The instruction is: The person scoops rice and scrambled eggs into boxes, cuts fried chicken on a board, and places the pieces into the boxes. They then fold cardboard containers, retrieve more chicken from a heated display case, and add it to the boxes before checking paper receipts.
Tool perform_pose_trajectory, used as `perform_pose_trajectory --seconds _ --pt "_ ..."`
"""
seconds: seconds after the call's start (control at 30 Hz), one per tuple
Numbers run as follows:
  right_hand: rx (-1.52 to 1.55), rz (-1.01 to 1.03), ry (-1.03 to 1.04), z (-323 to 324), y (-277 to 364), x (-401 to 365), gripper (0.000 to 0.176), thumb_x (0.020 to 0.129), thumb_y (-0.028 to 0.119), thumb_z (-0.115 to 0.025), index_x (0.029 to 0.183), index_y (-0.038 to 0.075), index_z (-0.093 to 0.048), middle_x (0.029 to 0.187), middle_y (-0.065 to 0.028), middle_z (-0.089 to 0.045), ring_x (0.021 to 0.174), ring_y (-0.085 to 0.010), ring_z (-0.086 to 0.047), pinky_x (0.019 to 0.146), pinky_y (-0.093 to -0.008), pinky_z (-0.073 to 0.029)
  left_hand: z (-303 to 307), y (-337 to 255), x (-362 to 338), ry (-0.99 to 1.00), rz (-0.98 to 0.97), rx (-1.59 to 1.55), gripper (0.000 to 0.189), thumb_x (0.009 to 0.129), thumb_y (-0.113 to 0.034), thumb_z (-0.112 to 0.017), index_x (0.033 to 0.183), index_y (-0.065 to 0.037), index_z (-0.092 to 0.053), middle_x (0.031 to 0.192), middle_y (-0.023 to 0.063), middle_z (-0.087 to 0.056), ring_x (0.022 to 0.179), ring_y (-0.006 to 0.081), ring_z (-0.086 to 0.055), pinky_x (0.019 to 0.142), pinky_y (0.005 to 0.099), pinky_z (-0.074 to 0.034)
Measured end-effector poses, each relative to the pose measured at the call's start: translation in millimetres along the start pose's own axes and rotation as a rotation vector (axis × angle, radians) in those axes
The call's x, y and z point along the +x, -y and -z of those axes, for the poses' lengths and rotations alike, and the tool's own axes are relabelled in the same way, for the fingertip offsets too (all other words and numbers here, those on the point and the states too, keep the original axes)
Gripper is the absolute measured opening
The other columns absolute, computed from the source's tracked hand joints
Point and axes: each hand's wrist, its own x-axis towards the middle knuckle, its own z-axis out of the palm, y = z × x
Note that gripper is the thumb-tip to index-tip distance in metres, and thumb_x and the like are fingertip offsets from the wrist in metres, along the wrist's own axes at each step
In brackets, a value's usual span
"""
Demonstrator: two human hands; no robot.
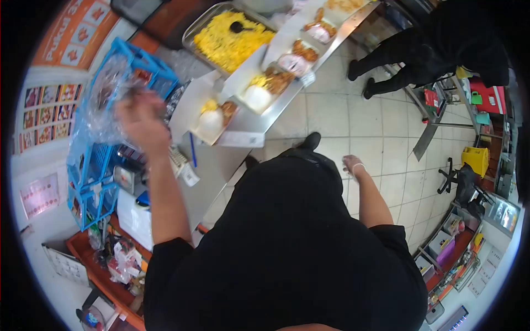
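My left hand (142,118), blurred by motion, reaches to the blue plastic crate (152,60) at the left wall. Right by its fingers is a clear plastic bag (105,105) hanging over the crate; I cannot tell whether they grip it. My right hand (353,164) hangs low at my side over the floor, loosely spread and holding nothing, with a thin glove on it. Near my left arm, an open paper food box (212,121) with rice, yellow egg and fried pieces stands on the metal counter. A similar box (259,94) stands just beyond it.
More filled boxes (298,58) line the counter (212,176). Behind them sits a metal tray (186,41) of yellow egg with a black ladle (237,26). A blue pen (192,149) lies near the closest box. Another person (430,44) in black stands across the tiled floor.
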Motion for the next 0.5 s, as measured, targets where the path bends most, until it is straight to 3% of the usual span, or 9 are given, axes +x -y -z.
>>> perform_pose_trajectory --seconds 0.03,0.07,0.13,0.17,0.2,0.27,0.33,0.4,0.5 --pt "0.079 -0.059 -0.011 17 16 -2 0.038 0.095 0.03 -0.058 0.125 0.007 -0.06 0.105 -0.0113 -0.069 0.082 -0.0249 -0.071 0.066 -0.04 -0.054 -33 26 -24 0.202 -0.062 -0.101 0.015 0.092 0.003 -0.055 0.104 -0.006 -0.053 0.087 0.0036 -0.058 0.079 0.0141 -0.059 0.071 0.03 -0.05" --pt "0.08 -0.05 -0.023 36 26 -3 0.038 0.095 0.03 -0.058 0.125 0.007 -0.06 0.105 -0.0113 -0.069 0.082 -0.0249 -0.071 0.066 -0.04 -0.054 -83 18 -44 0.258 -0.321 0.085 0.016 0.089 0.004 -0.057 0.101 -0.006 -0.053 0.09 0.0036 -0.057 0.08 0.0138 -0.058 0.07 0.0275 -0.05" --pt "0.074 -0.015 0.004 66 27 -8 0.04 0.096 0.032 -0.057 0.127 0.007 -0.058 0.105 -0.0111 -0.069 0.083 -0.0244 -0.071 0.066 -0.0404 -0.054 -158 7 -62 0.405 -0.383 0.087 0.017 0.082 0.003 -0.062 0.093 -0.004 -0.052 0.085 0.0069 -0.052 0.077 0.0156 -0.054 0.064 0.0288 -0.045" --pt "0.071 -0.007 0.002 81 13 1 0.04 0.096 0.032 -0.057 0.127 0.007 -0.058 0.105 -0.0111 -0.069 0.083 -0.0244 -0.071 0.066 -0.0404 -0.054 -192 4 -63 0.469 -0.447 0.13 0.019 0.08 0.003 -0.063 0.092 -0.003 -0.051 0.082 0.0091 -0.051 0.072 0.0218 -0.054 0.063 0.033 -0.044" --pt "0.075 0.014 -0.005 97 -2 8 0.04 0.096 0.032 -0.058 0.127 0.007 -0.058 0.105 -0.0111 -0.069 0.083 -0.0244 -0.071 0.066 -0.0406 -0.054 -216 16 -57 0.582 -0.507 0.345 0.017 0.081 0.001 -0.066 0.093 -0.002 -0.054 0.1 0.0163 -0.055 0.089 0.0314 -0.058 0.079 0.0354 -0.051" --pt "-0.023 0.209 -0.041 121 -102 65 0.042 0.092 0.033 -0.061 0.122 0.003 -0.063 0.104 -0.0136 -0.069 0.083 -0.0226 -0.07 0.067 -0.0403 -0.054 -265 38 -49 0.631 -0.555 0.587 0.018 0.081 -0.002 -0.068 0.094 -0.002 -0.056 0.103 0.016 -0.056 0.095 0.0324 -0.058 0.081 0.0382 -0.052" --pt "0.31 -0.133 -0.09 149 -91 20 0.038 0.095 0.03 -0.058 0.126 0.008 -0.058 0.1 -0.0095 -0.067 0.075 -0.0229 -0.067 0.059 -0.0389 -0.05 -290 72 -51 0.687 -0.571 0.845 0.019 0.081 -0.005 -0.069 0.095 -0.002 -0.058 0.107 0.0156 -0.057 0.101 0.0334 -0.058 0.082 0.041 -0.053" --pt "0.398 -0.26 -0.043 170 -127 17 0.03 0.095 0.027 -0.057 0.119 0.01 -0.06 0.092 -0.0067 -0.063 0.069 -0.0197 -0.062 0.057 -0.0359 -0.045 -298 102 -51 0.753 -0.651 1.09 0.018 0.079 -0.014 -0.07 0.093 -0.006 -0.061 0.104 0.0111 -0.058 0.107 0.0306 -0.054 0.082 0.0403 -0.054" --pt "0.504 -0.352 -0.101 185 -151 -14 0.023 0.093 0.027 -0.058 0.11 0.012 -0.06 0.087 -0.0044 -0.06 0.065 -0.0184 -0.059 0.055 -0.0353 -0.042 -318 92 -63 0.768 -0.649 1.002 0.014 0.081 -0.015 -0.069 0.09 -0.006 -0.062 0.101 0.0108 -0.058 0.101 0.0313 -0.056 0.081 0.0412 -0.053"
